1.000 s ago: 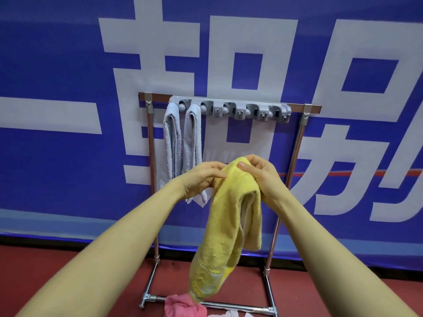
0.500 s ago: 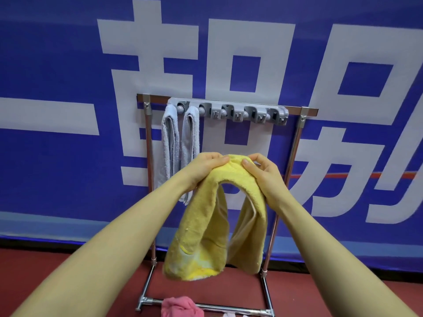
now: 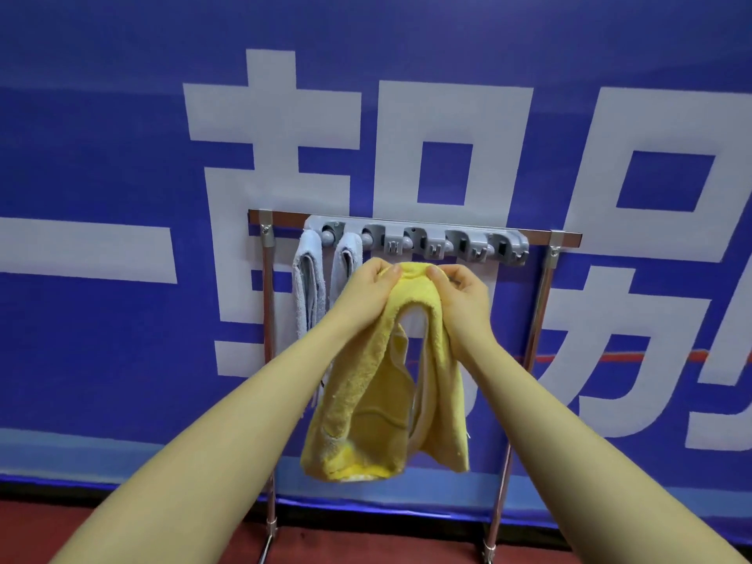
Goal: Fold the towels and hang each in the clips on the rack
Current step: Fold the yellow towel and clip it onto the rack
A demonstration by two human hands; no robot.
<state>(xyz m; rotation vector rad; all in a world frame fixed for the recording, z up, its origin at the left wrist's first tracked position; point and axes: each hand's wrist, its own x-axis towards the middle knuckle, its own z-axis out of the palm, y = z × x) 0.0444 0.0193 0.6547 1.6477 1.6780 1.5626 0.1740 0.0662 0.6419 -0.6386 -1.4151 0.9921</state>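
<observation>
Right clips (image 3: 468, 248) free; grey towels (image 3: 325, 287) leftmost

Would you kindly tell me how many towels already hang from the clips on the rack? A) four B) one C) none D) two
D: two grey towels hang from the leftmost clips of the clip bar, while the yellow towel is held below it by the left hand and right hand, not yet clipped.

The left hand (image 3: 368, 293) and the yellow towel (image 3: 378, 384) covered the lower part of the second grey towel (image 3: 346, 270). The rack (image 3: 545, 303) was cut off at the bottom edge, its feet out of view. The fingertips of both hands were buried in the towel's fold, and the clips (image 3: 431, 244) were too small to read.
</observation>
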